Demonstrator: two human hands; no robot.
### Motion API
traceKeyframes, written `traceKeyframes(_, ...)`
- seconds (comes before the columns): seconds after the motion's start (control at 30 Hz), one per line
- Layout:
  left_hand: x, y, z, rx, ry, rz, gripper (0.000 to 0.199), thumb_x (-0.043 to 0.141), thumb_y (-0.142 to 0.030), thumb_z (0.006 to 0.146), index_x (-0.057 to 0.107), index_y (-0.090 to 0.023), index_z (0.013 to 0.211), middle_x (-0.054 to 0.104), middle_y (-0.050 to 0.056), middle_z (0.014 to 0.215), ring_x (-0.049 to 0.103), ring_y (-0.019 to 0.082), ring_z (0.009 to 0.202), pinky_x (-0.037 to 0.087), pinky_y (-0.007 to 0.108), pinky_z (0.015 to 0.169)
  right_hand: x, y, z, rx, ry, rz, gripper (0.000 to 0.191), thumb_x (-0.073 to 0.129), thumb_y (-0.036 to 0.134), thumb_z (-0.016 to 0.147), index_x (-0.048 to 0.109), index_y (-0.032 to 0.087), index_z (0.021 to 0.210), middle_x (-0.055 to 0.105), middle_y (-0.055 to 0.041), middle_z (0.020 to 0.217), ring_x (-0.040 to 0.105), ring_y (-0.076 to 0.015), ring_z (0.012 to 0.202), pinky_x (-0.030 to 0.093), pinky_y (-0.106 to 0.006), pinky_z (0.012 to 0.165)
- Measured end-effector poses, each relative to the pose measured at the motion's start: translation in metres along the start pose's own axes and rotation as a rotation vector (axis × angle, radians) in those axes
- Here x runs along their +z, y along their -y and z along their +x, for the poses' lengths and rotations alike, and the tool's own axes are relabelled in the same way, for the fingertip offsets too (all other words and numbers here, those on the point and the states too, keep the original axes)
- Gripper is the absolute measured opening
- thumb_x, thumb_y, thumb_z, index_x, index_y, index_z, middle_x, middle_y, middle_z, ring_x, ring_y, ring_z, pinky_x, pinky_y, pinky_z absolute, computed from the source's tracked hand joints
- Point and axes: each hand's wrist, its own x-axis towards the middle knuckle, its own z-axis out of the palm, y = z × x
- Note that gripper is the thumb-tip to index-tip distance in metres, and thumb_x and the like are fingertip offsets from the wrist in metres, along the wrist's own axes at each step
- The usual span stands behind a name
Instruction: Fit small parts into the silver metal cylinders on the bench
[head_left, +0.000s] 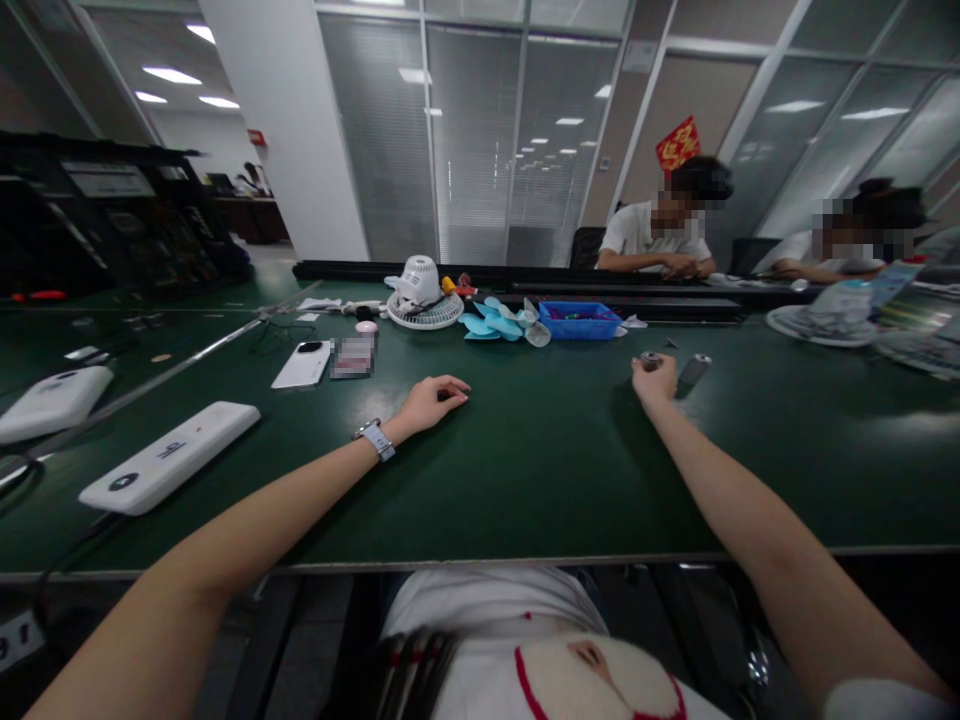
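Note:
My right hand [655, 376] is at the right of the green table [510, 480], its fingers closed round a small grey metal cylinder [651, 358] whose top end shows. Just right of it is a second grey cylinder [696, 368], apart from my fingers. My left hand [435, 400] rests on the tabletop left of the middle, fingers loosely bent and thumb apart, with nothing in it. A watch with a pale strap [375, 438] is on that wrist.
Behind my hands are light-blue fan blades [491, 320], a blue tray [579, 320] and a white fan housing [420, 290]. A phone [302, 365] and a long white device [171, 458] lie at left. Two people sit across the table.

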Motion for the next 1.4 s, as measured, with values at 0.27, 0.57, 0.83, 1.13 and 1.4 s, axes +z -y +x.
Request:
traceKeyframes(0.27, -0.001, -0.007, -0.002, -0.004, 0.017, 0.007, 0.032, 0.066, -0.039, 0.08, 0.069, -0.023, 0.107, 0.074, 0.004, 0.093, 0.067, 0.021, 0.089, 0.051, 0.036, 0.085, 0.001, 0.012, -0.013, 0.075, -0.069, -0.125, 0.049, 0.068, 0.026, 0.081, 0.048, 0.016, 0.124, 0.057, -0.0193, 0.121, 0.054, -0.0329, 0.118, 0.04, -0.052, 0.1)
traceKeyframes(0.57, 0.003, 0.011, 0.008, -0.211, -0.457, -0.082, 0.047, 0.042, -0.059, 0.091, 0.064, -0.018, 0.096, 0.07, 0.009, 0.098, 0.064, 0.02, 0.084, 0.049, 0.032, 0.075, 0.02, 0.088, -0.161, -1.054, 0.567, 0.183, 0.04, 0.053, 0.03, 0.092, 0.056, 0.025, 0.132, 0.046, -0.0081, 0.145, 0.041, -0.0267, 0.134, 0.031, -0.051, 0.111)
traceKeyframes(0.83, 0.005, 0.015, 0.01, -0.185, -0.438, -0.043, 0.043, 0.042, -0.056, 0.092, 0.063, -0.018, 0.091, 0.069, 0.01, 0.098, 0.062, 0.021, 0.086, 0.049, 0.034, 0.076, 0.046, 0.093, -0.205, -1.086, 1.072, 0.332, 0.027, 0.059, 0.022, 0.091, 0.071, 0.027, 0.114, 0.066, -0.003, 0.121, 0.056, -0.0248, 0.121, 0.041, -0.048, 0.107)
traceKeyframes(1.13, 0.004, 0.011, 0.008, -0.188, -0.446, 0.005, 0.038, 0.045, -0.053, 0.091, 0.061, -0.02, 0.085, 0.067, 0.008, 0.092, 0.06, 0.021, 0.082, 0.046, 0.033, 0.075, 0.042, 0.094, -0.204, -1.14, 0.99, 0.256, 0.024, 0.062, 0.019, 0.09, 0.074, 0.029, 0.108, 0.068, -0.0009, 0.115, 0.062, -0.0249, 0.113, 0.048, -0.045, 0.101)
traceKeyframes(1.4, 0.005, 0.01, 0.008, -0.211, -0.421, 0.044, 0.034, 0.046, -0.048, 0.091, 0.061, -0.018, 0.089, 0.067, 0.007, 0.092, 0.058, 0.02, 0.081, 0.044, 0.032, 0.075, 0.035, 0.097, -0.206, -1.1, 0.947, 0.139, 0.026, 0.06, 0.015, 0.091, 0.072, 0.026, 0.111, 0.069, 0.0003, 0.114, 0.062, -0.0212, 0.112, 0.049, -0.037, 0.101)
